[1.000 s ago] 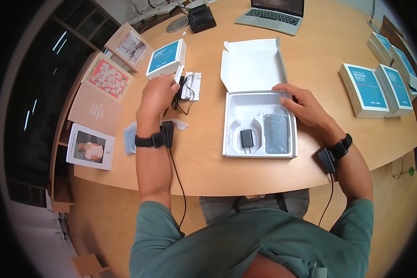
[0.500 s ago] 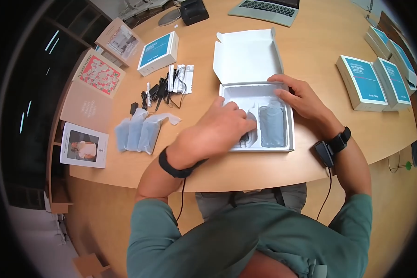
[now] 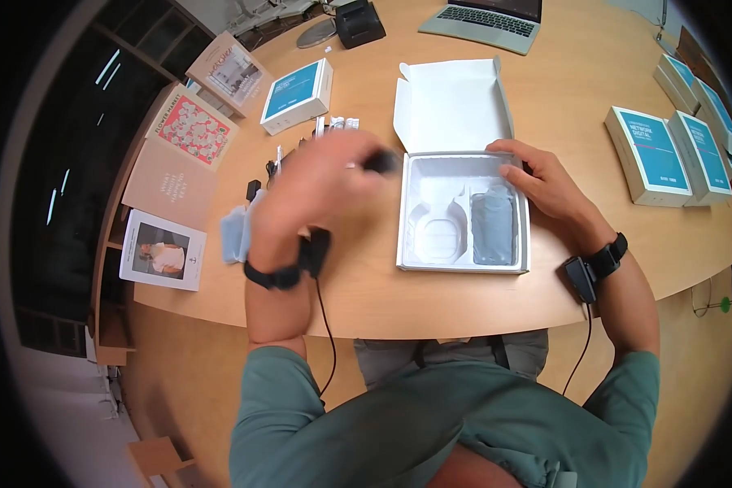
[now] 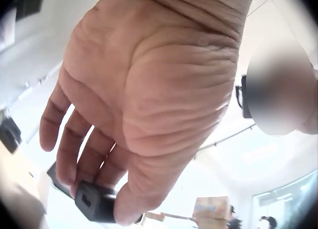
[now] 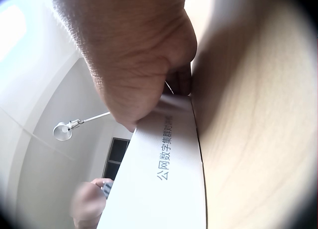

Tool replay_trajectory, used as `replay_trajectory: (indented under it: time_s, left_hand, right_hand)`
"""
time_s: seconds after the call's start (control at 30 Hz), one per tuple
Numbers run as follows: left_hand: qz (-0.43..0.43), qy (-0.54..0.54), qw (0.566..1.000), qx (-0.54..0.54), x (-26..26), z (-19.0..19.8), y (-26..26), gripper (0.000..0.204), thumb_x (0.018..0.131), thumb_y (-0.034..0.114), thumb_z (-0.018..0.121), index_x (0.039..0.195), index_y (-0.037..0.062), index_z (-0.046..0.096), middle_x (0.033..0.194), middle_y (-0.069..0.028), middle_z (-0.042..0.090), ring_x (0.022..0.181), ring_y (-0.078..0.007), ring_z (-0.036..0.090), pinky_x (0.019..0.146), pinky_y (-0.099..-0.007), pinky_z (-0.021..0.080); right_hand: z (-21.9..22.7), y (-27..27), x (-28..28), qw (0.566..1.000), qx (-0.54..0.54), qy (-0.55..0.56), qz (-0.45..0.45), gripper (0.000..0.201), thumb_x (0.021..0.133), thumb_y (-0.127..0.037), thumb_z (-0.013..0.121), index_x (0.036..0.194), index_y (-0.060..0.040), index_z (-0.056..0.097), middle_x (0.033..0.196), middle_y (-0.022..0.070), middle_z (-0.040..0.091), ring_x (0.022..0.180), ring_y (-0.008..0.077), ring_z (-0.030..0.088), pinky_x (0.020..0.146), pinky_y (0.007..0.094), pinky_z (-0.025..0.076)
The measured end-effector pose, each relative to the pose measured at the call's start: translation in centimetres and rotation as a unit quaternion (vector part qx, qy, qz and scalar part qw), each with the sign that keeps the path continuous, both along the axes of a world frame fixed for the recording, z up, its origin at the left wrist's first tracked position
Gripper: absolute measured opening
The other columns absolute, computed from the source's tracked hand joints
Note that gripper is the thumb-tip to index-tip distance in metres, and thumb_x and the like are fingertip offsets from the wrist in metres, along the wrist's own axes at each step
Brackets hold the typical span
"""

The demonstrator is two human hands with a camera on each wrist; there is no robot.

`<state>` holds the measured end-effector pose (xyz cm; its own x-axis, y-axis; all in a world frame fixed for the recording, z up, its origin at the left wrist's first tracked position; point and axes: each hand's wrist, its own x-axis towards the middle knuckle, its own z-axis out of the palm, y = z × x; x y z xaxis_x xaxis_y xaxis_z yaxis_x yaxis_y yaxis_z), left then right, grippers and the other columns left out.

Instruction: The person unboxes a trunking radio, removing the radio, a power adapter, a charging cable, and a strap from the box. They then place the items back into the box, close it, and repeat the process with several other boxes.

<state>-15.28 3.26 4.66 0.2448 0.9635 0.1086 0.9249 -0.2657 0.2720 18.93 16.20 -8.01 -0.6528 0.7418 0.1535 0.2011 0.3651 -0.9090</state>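
In the head view a white box point(image 3: 423, 172) lies with its lid point(image 3: 454, 106) folded back. Its right compartment holds a dark item in a cloudy plastic bag point(image 3: 494, 228); the left moulded hollow point(image 3: 439, 240) is bare. My left hand point(image 3: 309, 187), blurred, is left of the box and pinches a black power adapter point(image 4: 94, 203) between thumb and fingertips. Part of the adapter shows beyond the fingers in the head view. At the box's right wall my right hand point(image 3: 545, 180) grips the edge, thumb over the rim. Its fingers are mostly hidden in the right wrist view.
Behind the left hand lie bagged items point(image 3: 234, 234) and white packets point(image 3: 343, 124). A closed blue-and-white box point(image 3: 297, 96) stands farther back. More such boxes point(image 3: 647, 154) are at the right, books point(image 3: 164, 248) along the left, a laptop point(image 3: 484, 28) at the back.
The left hand went from the cables at the left into the box, then lifted the adapter out of its hollow and moved back left. The right hand has stayed on the box edge.
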Motion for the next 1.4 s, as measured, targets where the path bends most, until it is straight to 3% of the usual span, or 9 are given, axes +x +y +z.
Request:
replay_trajectory:
  time_s: [0.1, 0.17, 0.47, 0.6, 0.67, 0.83, 1.03, 1.27, 1.4]
  left_hand:
    - [0.291, -0.052, 0.955, -0.017, -6.1, 2.4, 0.8, 0.037, 0.088, 0.027, 0.083, 0.113, 0.0033, 0.071, 0.1, -0.0203, 0.077, 0.091, -0.0369, 0.074, 0.084, -0.0468, 0.058]
    - [0.344, 0.009, 0.938, 0.047, -13.6, -1.2, 2.0, 0.036, 0.086, 0.029, 0.085, 0.106, 0.0026, 0.072, 0.095, -0.02, 0.077, 0.089, -0.0363, 0.074, 0.083, -0.0459, 0.057]
    - [0.429, 0.001, 0.897, -0.103, -24.4, -7.4, 3.5, 0.032, 0.087, 0.032, 0.087, 0.096, 0.0031, 0.075, 0.092, -0.0189, 0.079, 0.088, -0.0362, 0.076, 0.082, -0.0461, 0.058]
    - [0.443, 0.046, 0.885, -0.132, -23.2, -6.6, 3.3, 0.032, 0.089, 0.032, 0.086, 0.097, 0.0018, 0.077, 0.089, -0.0181, 0.079, 0.085, -0.0339, 0.076, 0.08, -0.0464, 0.058]
    - [0.355, 0.005, 0.934, -0.028, -23.0, -6.1, 3.2, 0.03, 0.091, 0.028, 0.085, 0.103, 0.001, 0.078, 0.089, -0.0167, 0.079, 0.086, -0.0314, 0.077, 0.08, -0.0455, 0.058]
    - [0.119, -0.196, 0.972, 0.049, -5.8, 0.3, 2.0, 0.027, 0.098, 0.016, 0.076, 0.118, -0.0021, 0.075, 0.105, -0.0182, 0.079, 0.096, -0.0273, 0.076, 0.087, -0.0384, 0.058]
    - [-0.213, -0.056, 0.974, 0.06, 8.2, -4.3, 0.9, 0.056, 0.094, 0.025, 0.083, 0.141, 0.0011, 0.063, 0.133, -0.0196, 0.069, 0.126, -0.0407, 0.063, 0.109, -0.0472, 0.052]
    - [-0.212, -0.035, 0.977, -0.003, 10.2, -6.2, 1.0, 0.06, 0.09, 0.027, 0.087, 0.136, -0.0005, 0.061, 0.14, -0.0225, 0.061, 0.133, -0.0446, 0.055, 0.115, -0.0517, 0.045]
    - [-0.215, -0.123, 0.969, -0.03, 11.4, -5.5, 0.4, 0.055, 0.088, 0.027, 0.09, 0.125, 0.0027, 0.058, 0.124, -0.0206, 0.065, 0.116, -0.0433, 0.063, 0.102, -0.0478, 0.051]
  right_hand:
    - [-0.2, 0.4, 0.1, 1.0, 0.008, -0.012, 0.002, 0.037, 0.108, -0.017, 0.065, 0.143, -0.006, 0.069, 0.103, 0.0041, 0.07, 0.09, 0.0129, 0.06, 0.084, 0.0303, 0.053]
    - [-0.1, 0.2, 0.0, 1.0, 0.021, -0.001, 0.006, 0.037, 0.107, -0.017, 0.066, 0.142, -0.006, 0.069, 0.103, 0.0037, 0.069, 0.089, 0.0124, 0.059, 0.083, 0.0295, 0.052]
    - [0.0, 0.1, -0.1, 1.0, 0.005, 0.001, 0.004, 0.035, 0.108, -0.016, 0.066, 0.141, -0.0047, 0.069, 0.107, 0.0041, 0.071, 0.094, 0.012, 0.062, 0.087, 0.0301, 0.053]
    - [0.1, -0.1, -0.1, 1.0, 0.005, 0.012, 0.005, 0.035, 0.108, -0.016, 0.066, 0.141, -0.0047, 0.069, 0.108, 0.0042, 0.071, 0.095, 0.0121, 0.062, 0.086, 0.0301, 0.053]
    - [0.4, -0.3, 0.0, 1.0, -0.011, 0.007, 0.006, 0.035, 0.108, -0.015, 0.065, 0.141, -0.0045, 0.069, 0.109, 0.0048, 0.072, 0.095, 0.0123, 0.062, 0.087, 0.0305, 0.053]
    - [0.0, 0.0, 0.1, 1.0, 0.005, 0.006, 0.003, 0.036, 0.107, -0.016, 0.063, 0.141, -0.0048, 0.069, 0.108, 0.0046, 0.071, 0.093, 0.0129, 0.061, 0.086, 0.0306, 0.053]
    - [-0.7, 0.2, -0.3, 0.999, 0.026, 0.033, 0.002, 0.035, 0.106, -0.015, 0.063, 0.139, -0.0052, 0.07, 0.105, 0.005, 0.072, 0.089, 0.0133, 0.06, 0.082, 0.0311, 0.053]
    - [-0.2, -0.1, -0.5, 0.999, 0.017, -0.006, -0.033, 0.037, 0.101, -0.006, 0.058, 0.136, -0.0049, 0.071, 0.108, 0.0051, 0.072, 0.092, 0.0121, 0.061, 0.084, 0.03, 0.053]
    - [-0.1, -0.3, -0.7, 0.999, 0.03, -0.006, -0.031, 0.039, 0.099, -0.004, 0.055, 0.135, -0.0035, 0.07, 0.106, 0.0053, 0.072, 0.093, 0.0125, 0.062, 0.084, 0.0302, 0.053]
